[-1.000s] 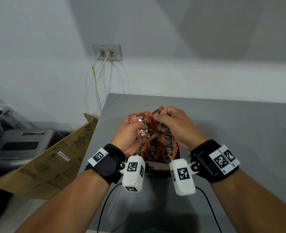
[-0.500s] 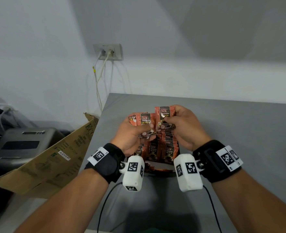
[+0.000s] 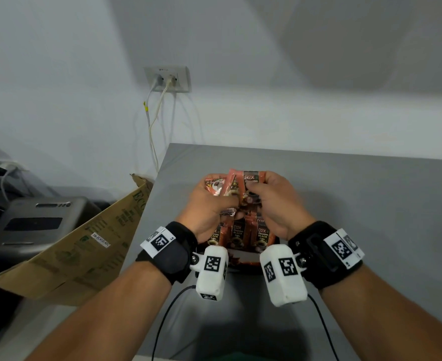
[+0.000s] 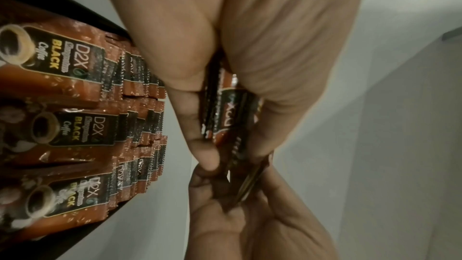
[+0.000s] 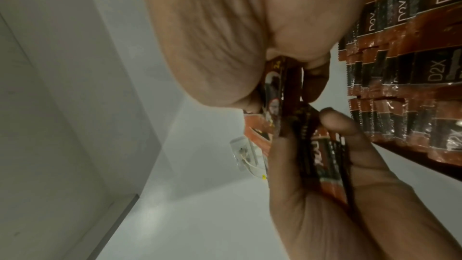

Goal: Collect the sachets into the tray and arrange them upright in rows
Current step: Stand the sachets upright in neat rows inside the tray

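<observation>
Three rows of sachets already stand upright in the tray, while just above it the left hand and right hand each grasp loose sachets awaiting placement.

Open grey table right & behind tray; packed sachet rows blocking tray interior.

Orange-brown sachets, black labels; grey table.

Hands closer — R sachet now against L bunch.
</observation>
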